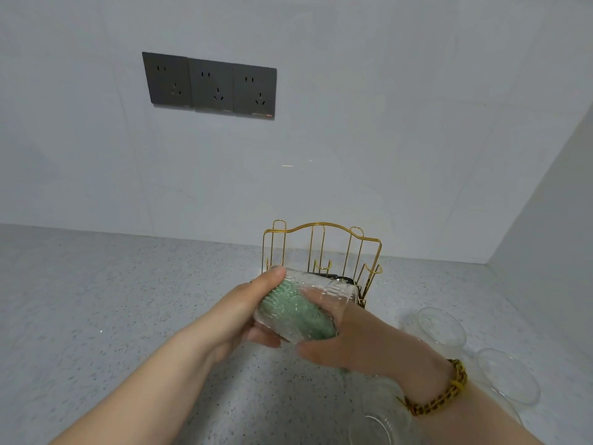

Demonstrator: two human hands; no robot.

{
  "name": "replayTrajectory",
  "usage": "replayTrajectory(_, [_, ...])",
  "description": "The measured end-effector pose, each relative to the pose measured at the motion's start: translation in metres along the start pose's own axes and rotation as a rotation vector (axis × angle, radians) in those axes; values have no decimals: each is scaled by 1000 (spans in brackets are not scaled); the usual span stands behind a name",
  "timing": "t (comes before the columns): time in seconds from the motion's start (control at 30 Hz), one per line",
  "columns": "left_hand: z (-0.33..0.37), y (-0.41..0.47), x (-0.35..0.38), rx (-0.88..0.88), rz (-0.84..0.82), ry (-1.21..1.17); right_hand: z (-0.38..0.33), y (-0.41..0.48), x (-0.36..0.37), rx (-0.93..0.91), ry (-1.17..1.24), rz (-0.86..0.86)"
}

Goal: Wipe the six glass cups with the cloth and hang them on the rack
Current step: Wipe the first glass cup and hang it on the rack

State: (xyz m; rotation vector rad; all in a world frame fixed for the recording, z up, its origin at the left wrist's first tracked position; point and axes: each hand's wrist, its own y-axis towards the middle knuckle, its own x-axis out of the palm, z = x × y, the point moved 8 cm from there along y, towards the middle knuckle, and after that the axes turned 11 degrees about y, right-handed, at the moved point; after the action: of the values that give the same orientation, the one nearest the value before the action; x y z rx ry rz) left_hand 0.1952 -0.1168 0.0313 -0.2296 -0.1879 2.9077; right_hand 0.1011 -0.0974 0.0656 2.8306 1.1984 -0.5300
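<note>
The glass cup point(333, 289) lies on its side in mid-air before you, with the green cloth point(295, 311) stuffed inside. Your left grip point(253, 313) wraps its base, and your right grip point(362, 338) pinches the cloth, fingers inside the glass. This looks like the wiping step. Next, draw the cloth out and hook the cup on the rack point(321, 223) at 12 o'clock. The other cups point(441, 327) wait on the bench point(128, 300) at 4 o'clock.

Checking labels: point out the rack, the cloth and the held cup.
rack point(321, 223), head view, top wire arch
cloth point(295, 311), head view, green middle seen through glass
held cup point(324, 284), head view, clear side wall
</note>
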Motion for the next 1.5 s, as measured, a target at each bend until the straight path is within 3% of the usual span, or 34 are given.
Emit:
replayTrajectory(0.1, [-3,-4,5,-42,-113,37,7,2,-2,-18,59,-5])
replayTrajectory(0.17, [0,-8,6,6,-176,58,19,2,-15,16,347,57])
replayTrajectory(0.23, [8,-8,1,99,-127,112,32,2,-24,58,713,96])
replayTrajectory(0.3, [20,-10,-4,198,-30,142,38,1,-25,94,831,88])
replayTrajectory(0.47, [31,-18,-3,286,79,175,31,0,-19,94,754,-17])
replayTrajectory(0.53, [27,-14,-6,242,100,69,16,-5,-14,75,479,-60])
replayTrajectory(0.63, [9,-9,2,44,-6,-50,10,-7,-9,65,-30,-120])
replayTrajectory(0.73, [2,-14,5,-38,-87,48,7,-5,-4,19,-17,-119])
replayTrajectory(0.83, [12,-17,6,100,-113,231,18,-2,-18,59,330,65])
replayTrajectory(0.93, [25,-19,-5,272,142,687,35,1,-30,140,641,202])
replayTrajectory(1.03, [43,-29,-9,697,437,1093,31,1,-27,141,576,154])
replayTrajectory(1.13, [44,-36,-10,824,587,1197,30,3,-26,145,491,165])
replayTrajectory(1.23, [46,-41,5,914,589,1295,22,7,-17,126,511,93])
replayTrajectory(1.37, [36,-29,11,725,484,1462,19,9,-6,155,444,48])
replayTrajectory(1.5, [40,-27,7,443,426,1352,12,7,-2,151,-83,-62])
